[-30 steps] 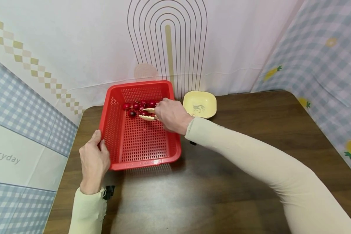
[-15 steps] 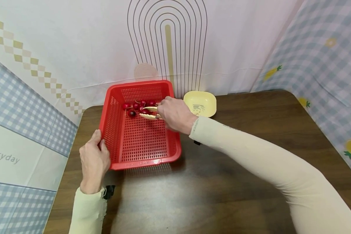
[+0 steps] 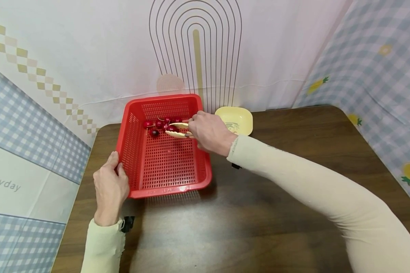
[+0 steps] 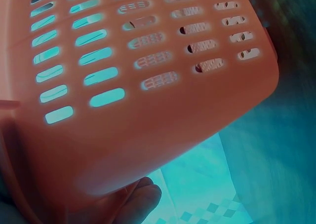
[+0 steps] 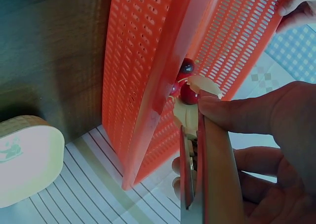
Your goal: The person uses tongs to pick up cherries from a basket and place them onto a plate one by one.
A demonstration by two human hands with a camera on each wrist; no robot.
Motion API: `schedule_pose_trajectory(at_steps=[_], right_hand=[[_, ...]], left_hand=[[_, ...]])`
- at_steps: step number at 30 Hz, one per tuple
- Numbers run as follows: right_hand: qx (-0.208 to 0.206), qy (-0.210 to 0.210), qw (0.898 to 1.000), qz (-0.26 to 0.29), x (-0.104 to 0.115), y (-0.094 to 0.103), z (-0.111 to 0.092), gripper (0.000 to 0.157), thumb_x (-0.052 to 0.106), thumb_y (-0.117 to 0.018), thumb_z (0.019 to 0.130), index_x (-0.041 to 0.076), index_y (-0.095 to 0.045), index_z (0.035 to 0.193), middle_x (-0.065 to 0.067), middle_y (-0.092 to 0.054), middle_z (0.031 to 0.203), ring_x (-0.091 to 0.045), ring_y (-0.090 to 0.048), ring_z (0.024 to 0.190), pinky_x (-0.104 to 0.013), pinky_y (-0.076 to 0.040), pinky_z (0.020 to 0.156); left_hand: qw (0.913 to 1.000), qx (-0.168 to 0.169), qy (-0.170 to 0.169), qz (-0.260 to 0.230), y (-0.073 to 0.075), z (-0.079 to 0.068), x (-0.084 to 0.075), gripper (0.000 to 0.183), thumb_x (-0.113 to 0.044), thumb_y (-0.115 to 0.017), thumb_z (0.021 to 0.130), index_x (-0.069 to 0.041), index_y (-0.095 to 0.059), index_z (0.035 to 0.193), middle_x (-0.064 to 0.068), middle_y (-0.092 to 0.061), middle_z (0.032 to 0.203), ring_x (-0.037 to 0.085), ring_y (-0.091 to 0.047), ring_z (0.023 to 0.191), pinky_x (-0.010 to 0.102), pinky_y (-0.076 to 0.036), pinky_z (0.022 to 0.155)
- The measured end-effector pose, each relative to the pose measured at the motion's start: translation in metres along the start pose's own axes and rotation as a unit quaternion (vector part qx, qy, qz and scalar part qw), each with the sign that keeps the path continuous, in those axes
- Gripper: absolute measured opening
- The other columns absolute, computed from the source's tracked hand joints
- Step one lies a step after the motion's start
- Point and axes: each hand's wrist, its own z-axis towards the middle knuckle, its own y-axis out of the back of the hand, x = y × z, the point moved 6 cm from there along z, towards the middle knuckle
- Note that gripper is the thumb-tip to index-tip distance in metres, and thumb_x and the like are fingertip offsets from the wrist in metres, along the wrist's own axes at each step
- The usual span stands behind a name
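Note:
In the head view, my left hand [image 3: 111, 185] grips the left rim of a red perforated plastic basket [image 3: 169, 193], thumb over the edge. My right hand [image 3: 210, 131] holds a pair of tongs [image 3: 177, 134] with cream scalloped tips above the basket's right side. Between those tips is a dark red cherry [image 5: 188, 93], best seen in the right wrist view. Several other cherries [image 3: 154, 132], some with stems, lie towards the back of the basket floor. In the left wrist view, a fingertip [image 4: 140, 202] shows under the basket's rim.
A pale yellow dish [image 3: 240, 121] with a printed figure stands right of the basket, partly behind my right hand. The dark wooden table [image 3: 276, 212] extends to the right and front. A patterned cloth [image 3: 123, 49] hangs along the table's back.
My right hand has drawn slightly right and back, the tongs and the cherry in them shifting right, away from the other cherries. The left hand and basket have stayed put.

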Motion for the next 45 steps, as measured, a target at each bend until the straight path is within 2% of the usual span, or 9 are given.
schedule_pose_trajectory(at_steps=[7, 14, 22, 28, 35, 39, 45], right_hand=[[-0.003, -0.002, 1.0, 0.006, -0.005, 0.004, -0.005, 0.031, 0.019, -0.08, 0.084, 0.007, -0.072, 0.111, -0.009, -0.073, 0.107, -0.024, -0.065, 0.102, -0.038, -0.062, 0.086], [-0.01, -0.014, 0.999, 0.032, -0.013, 0.008, -0.011, 0.023, 0.013, -0.078, 0.084, 0.007, -0.071, 0.105, -0.01, -0.072, 0.104, -0.025, -0.064, 0.102, -0.041, -0.063, 0.081], [-0.039, -0.013, 0.999, 0.027, -0.021, 0.018, -0.017, 0.028, 0.015, -0.079, 0.085, 0.004, -0.071, 0.109, -0.013, -0.072, 0.103, -0.025, -0.065, 0.096, -0.04, -0.063, 0.081], [-0.051, -0.009, 0.998, 0.026, -0.025, 0.02, -0.022, 0.023, 0.014, -0.077, 0.087, 0.003, -0.071, 0.106, -0.013, -0.072, 0.098, -0.025, -0.064, 0.09, -0.039, -0.063, 0.077], [-0.07, 0.002, 0.997, 0.033, -0.027, 0.022, -0.028, 0.015, 0.007, -0.072, 0.087, 0.003, -0.071, 0.101, -0.012, -0.072, 0.094, -0.025, -0.064, 0.088, -0.038, -0.062, 0.073], [-0.072, 0.001, 0.997, 0.04, -0.031, 0.024, -0.032, 0.017, 0.004, -0.069, 0.087, 0.004, -0.071, 0.104, -0.012, -0.072, 0.094, -0.026, -0.064, 0.088, -0.038, -0.062, 0.074], [-0.069, -0.005, 0.997, 0.038, -0.035, 0.025, -0.034, 0.023, 0.007, -0.073, 0.087, 0.004, -0.071, 0.11, -0.012, -0.072, 0.096, -0.026, -0.064, 0.087, -0.038, -0.062, 0.074]], left_hand=[[1.0, -0.002, -0.003, -0.001, -0.001, 0.0, 0.001, 0.041, -0.002, -0.053, 0.099, -0.003, -0.061, 0.14, 0.016, -0.061, 0.143, 0.047, -0.064, 0.121, 0.062, -0.052, 0.096], [1.0, -0.001, -0.005, 0.002, -0.001, -0.001, 0.001, 0.042, -0.002, -0.052, 0.1, -0.005, -0.061, 0.141, 0.014, -0.061, 0.144, 0.048, -0.064, 0.118, 0.063, -0.052, 0.094], [1.0, -0.002, -0.008, 0.0, 0.0, 0.0, 0.001, 0.042, -0.002, -0.052, 0.1, -0.005, -0.061, 0.141, 0.015, -0.06, 0.145, 0.046, -0.063, 0.122, 0.062, -0.052, 0.096], [1.0, 0.003, 0.0, 0.004, -0.002, 0.0, 0.002, 0.042, -0.003, -0.052, 0.1, -0.006, -0.06, 0.142, 0.014, -0.06, 0.145, 0.047, -0.064, 0.12, 0.062, -0.053, 0.096], [0.9999, 0.007, 0.008, 0.004, -0.003, 0.0, 0.003, 0.042, -0.003, -0.052, 0.1, -0.005, -0.059, 0.142, 0.015, -0.059, 0.145, 0.044, -0.06, 0.128, 0.06, -0.051, 0.101], [0.9999, 0.008, 0.009, 0.003, -0.003, 0.0, 0.003, 0.042, -0.003, -0.052, 0.101, -0.005, -0.059, 0.142, 0.015, -0.059, 0.145, 0.043, -0.059, 0.129, 0.06, -0.051, 0.101], [1.0, 0.005, 0.006, 0.0, -0.002, 0.0, 0.003, 0.042, -0.003, -0.053, 0.1, -0.005, -0.06, 0.141, 0.016, -0.059, 0.145, 0.044, -0.06, 0.128, 0.061, -0.051, 0.1]])
